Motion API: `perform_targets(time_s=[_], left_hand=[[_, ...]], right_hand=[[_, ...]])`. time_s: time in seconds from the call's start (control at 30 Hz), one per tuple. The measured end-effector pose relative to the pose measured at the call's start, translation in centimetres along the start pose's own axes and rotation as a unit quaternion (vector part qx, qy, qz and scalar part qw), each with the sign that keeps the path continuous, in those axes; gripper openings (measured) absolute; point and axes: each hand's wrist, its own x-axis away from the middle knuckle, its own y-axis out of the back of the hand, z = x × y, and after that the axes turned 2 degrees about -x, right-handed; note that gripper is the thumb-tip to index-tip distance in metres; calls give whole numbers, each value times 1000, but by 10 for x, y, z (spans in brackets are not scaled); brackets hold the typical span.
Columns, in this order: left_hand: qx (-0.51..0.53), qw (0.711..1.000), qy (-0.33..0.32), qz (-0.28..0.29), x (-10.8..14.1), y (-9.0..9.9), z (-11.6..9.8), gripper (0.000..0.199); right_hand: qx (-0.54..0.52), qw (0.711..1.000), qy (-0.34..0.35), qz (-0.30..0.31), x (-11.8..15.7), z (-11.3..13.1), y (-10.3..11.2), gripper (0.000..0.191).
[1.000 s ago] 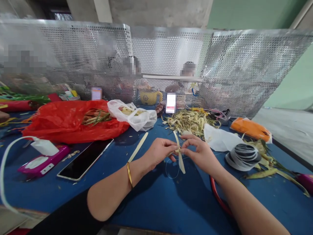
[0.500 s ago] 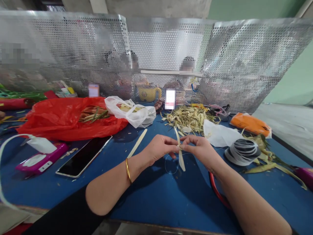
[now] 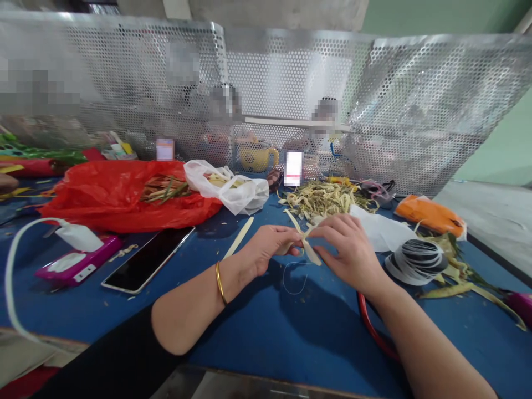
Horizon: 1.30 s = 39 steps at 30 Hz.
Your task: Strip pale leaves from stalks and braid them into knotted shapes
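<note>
A pale dried leaf strip (image 3: 311, 253) is pinched near its middle by my left hand (image 3: 272, 244), thumb and fingers pressed together. My right hand (image 3: 348, 246) is just right of the strip, its fingers bent and thumb apart from them, with a fingertip at the strip's middle. A thin clear thread (image 3: 295, 292) hangs in a loop below the strip. Another pale strip (image 3: 239, 238) lies on the blue table (image 3: 266, 332) behind my left wrist. To the right stands a dark spool wound with white thread (image 3: 415, 261).
A pile of dried strips (image 3: 328, 198) lies behind my hands. On the left are a red bag (image 3: 95, 194), a white bag (image 3: 249, 195), a phone (image 3: 149, 260) and a purple power strip (image 3: 78, 260). A perforated metal screen (image 3: 286, 72) stands behind; a person's hand (image 3: 7, 183) shows far left.
The leaf strip has tilted, its upper end leaning left. My right hand has turned and its thumb has come away from the strip. The view has shifted slightly.
</note>
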Motion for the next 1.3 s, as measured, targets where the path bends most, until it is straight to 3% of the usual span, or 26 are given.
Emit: perform_targets(time_s=[0.1,0.17,0.3,0.43,0.53,0.6,0.77,0.93,1.0,1.17,1.3], left_hand=[[-9,1000,-6,-8,0,-1,2,9],[-26,1000,-8,-5,1,-3,2,7],[-83,996,-15,22,5,-6,1,8],[-163,986,-25,36,7,-5,-2,12],[-180,981,-42,66,7,-4,-1,12],[-182,979,-44,83,6,-3,2,10],[-186,976,-49,102,4,0,4,10],[-185,979,-31,78,6,-2,-1,8],[-179,982,-35,56,6,-2,-3,11],[-89,993,-73,31,6,-1,-4,37],[-44,996,-75,34,5,-6,1,42]], right_hand=[[26,998,28,48,2,3,-4,16],[16,999,19,49,3,5,-8,18],[-76,992,-99,-5,4,5,-14,14],[-217,945,-242,28,5,2,-19,16],[-311,901,-302,30,4,0,-20,10],[-343,887,-308,33,3,-1,-19,19],[-372,879,-291,72,0,-1,-16,14],[-347,889,-296,51,2,0,-19,19],[-352,881,-313,34,2,0,-21,20],[-408,826,-385,-51,2,0,-22,24],[-404,823,-390,-90,2,4,-24,24]])
